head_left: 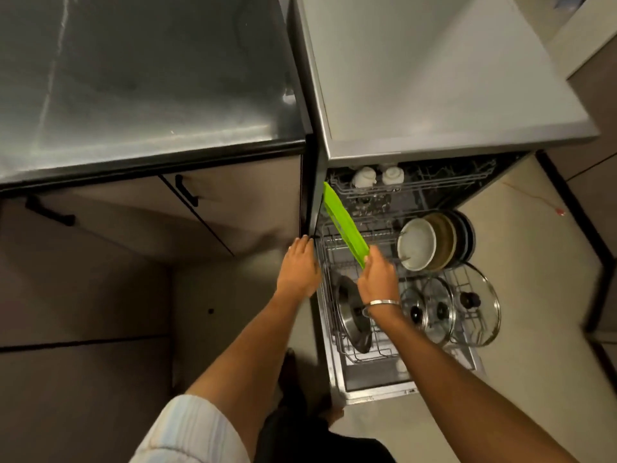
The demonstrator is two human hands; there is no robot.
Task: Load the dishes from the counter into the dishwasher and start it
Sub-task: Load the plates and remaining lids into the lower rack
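Green plate (pixel 344 225) on edge, pointing away, pinched by right hand (pixel 377 279); left hand (pixel 300 269) flat.

The scene is dim and warm-toned, with soft, grainy detail throughout. Pale glare streaks run across the dark table (pixel 133 78) well beyond the left hand (pixel 298 267), and a small bright glint sits at its far edge. The grey dishwasher top (pixel 434 78) beyond the right hand (pixel 377 279) catches the most light. Deep shadow fills the floor (pixel 83 396) nearer than the hands. Wide-angle distortion bends straight edges toward the frame borders, and the corners are slightly blurred.
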